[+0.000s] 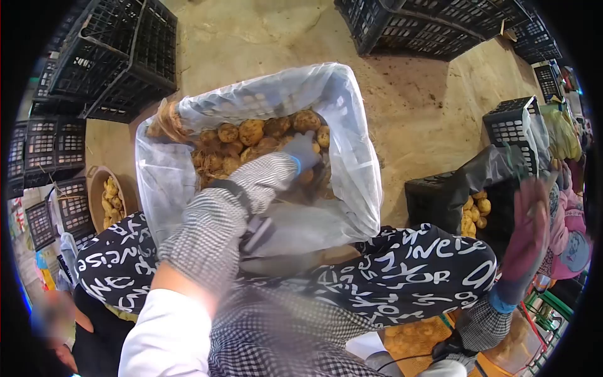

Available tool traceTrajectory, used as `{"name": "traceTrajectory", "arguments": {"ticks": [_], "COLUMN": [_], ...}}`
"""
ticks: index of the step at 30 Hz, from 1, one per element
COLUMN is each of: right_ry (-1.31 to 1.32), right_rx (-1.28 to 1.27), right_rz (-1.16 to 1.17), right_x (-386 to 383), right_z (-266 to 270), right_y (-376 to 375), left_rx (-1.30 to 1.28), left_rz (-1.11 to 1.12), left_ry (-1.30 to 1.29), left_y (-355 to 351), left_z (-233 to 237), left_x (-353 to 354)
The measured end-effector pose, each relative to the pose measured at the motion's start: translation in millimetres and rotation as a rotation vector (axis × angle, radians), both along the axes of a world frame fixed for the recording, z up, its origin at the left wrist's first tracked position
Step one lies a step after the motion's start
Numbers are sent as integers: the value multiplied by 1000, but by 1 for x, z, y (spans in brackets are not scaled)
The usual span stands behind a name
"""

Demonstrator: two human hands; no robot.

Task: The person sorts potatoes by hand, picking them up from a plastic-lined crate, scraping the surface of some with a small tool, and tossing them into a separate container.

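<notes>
at the upper left of the frame, black crates (pixel 107 63) are stacked on the dirt floor. below them a round basket (pixel 93 182) holds a few fruits. in the middle, a big clear bag (pixel 352 157) is full of round brown fruits (pixel 251 132). the left hand (pixel 301 154), in a grey glove, rests on the pile with bent fingers; i cannot tell if it grips one. further right is a black crate (pixel 433 201) with more fruits. at the right edge the right hand (pixel 531 232), in a purple glove, is up in the air, open and blurry.
</notes>
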State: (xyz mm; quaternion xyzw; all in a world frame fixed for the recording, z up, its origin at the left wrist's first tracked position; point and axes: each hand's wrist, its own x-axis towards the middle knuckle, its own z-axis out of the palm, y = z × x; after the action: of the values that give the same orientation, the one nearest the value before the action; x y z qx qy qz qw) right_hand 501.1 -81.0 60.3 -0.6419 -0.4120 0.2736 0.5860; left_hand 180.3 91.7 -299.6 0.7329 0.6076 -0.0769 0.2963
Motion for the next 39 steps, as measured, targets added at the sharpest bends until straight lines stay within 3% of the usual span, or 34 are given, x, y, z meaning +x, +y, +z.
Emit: {"name": "traceTrajectory", "arguments": {"ticks": [3, 5, 7, 10, 13, 16, 17, 19, 21, 24, 28, 30, 32, 35, 38, 39], "right_ry": [-80, -111, -57, -11, -22, -21, -12, 75, 182, 281, 733, 1030, 1146, 1417, 1473, 1460], "right_rx": [130, 149, 111, -44, -123, -164, -180, -189, -164, -247, -323, -263, -283, -407, -219, -203], "right_rz": [245, 318, 290, 286, 279, 297, 308, 324, 358, 404, 576, 760, 623, 532, 629, 602], "right_x": [-54, -83, -109, -134, -138, -135, -133, -142, -151, -178, -227, -238, -252, -250, -235, -227], "right_z": [19, 22, 13, 1, -18, -34, -36, -40, -51, -83, -105, -95, -90, -48, -49, -48], "right_y": [37, 49, 55, 55, 61, 64, 63, 64, 65, 61, 55, 59, 64, 66, 74, 75], "left_rx": [-93, -111, -95, -70, -152, -157, -307, -600, -648, -620, -355, 76, 526, 599, 62, 64], "left_rz": [-145, -237, -356, -542, -383, -474, -332, -38, 229, 311, 271, 36, -245, -452, -68, -25], "left_ry": [-92, -137, -171, -10, 43, 36, -191, -639, -961, -1490, -1686, -1390, -944, -818, -1045, -996], "left_y": [-2, -8, -19, -46, -60, -51, -46, -32, -31, -39, -64, -68, -67, -47, -14, 0], "left_z": [74, 83, 66, 29, -36, -29, -26, 32, 110, 173, 249, 256, 269, 277, 298, 288], "left_x": [-45, -61, -72, -52, -25, -31, -37, -56, -70, -83, -83, -76, -77, -84, -106, -121]}}
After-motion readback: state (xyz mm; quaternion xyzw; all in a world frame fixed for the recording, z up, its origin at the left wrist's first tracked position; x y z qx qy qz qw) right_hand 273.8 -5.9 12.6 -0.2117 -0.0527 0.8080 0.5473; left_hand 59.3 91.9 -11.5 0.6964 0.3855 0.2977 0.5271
